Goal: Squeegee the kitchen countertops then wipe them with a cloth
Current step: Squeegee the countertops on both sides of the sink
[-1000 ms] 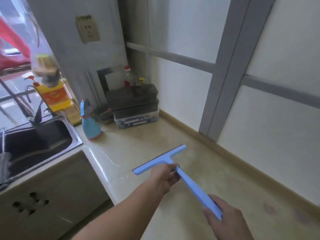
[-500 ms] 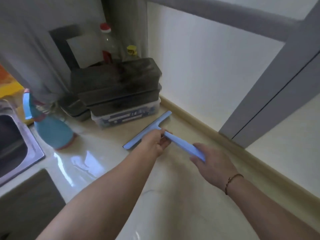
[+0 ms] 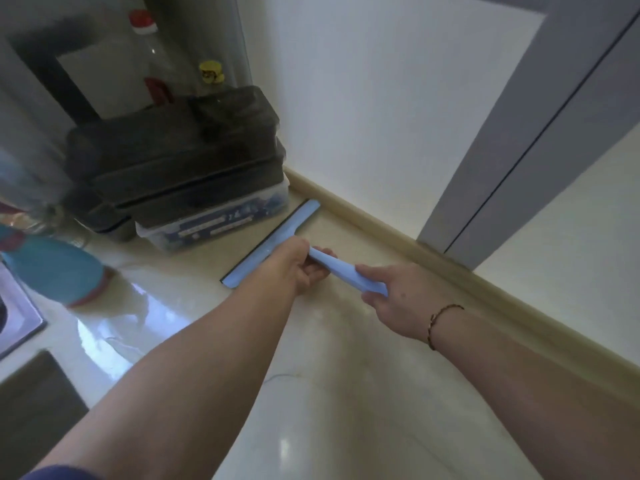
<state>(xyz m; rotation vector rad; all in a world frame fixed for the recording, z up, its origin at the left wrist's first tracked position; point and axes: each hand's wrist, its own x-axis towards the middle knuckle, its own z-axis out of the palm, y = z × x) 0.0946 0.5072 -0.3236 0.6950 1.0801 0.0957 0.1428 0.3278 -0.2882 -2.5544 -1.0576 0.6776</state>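
Both hands on the light-blue squeegee [image 3: 277, 239]. Left hand [image 3: 294, 268] grips the handle right behind the blade, fingers curled round it. Right hand [image 3: 394, 299] holds the handle's rear end, fingers wrapped under, thumb on top. Blade edge sits on the cream table [image 3: 346, 393], far tip close to the back ledge [image 3: 381, 233], just in front of the stacked dark boxes [image 3: 180, 168]. Blue spray bottle [image 3: 52, 268] left, blurred. Sink [image 3: 17, 317] rim at left edge. Thin bracelet [image 3: 440, 320] on right wrist.
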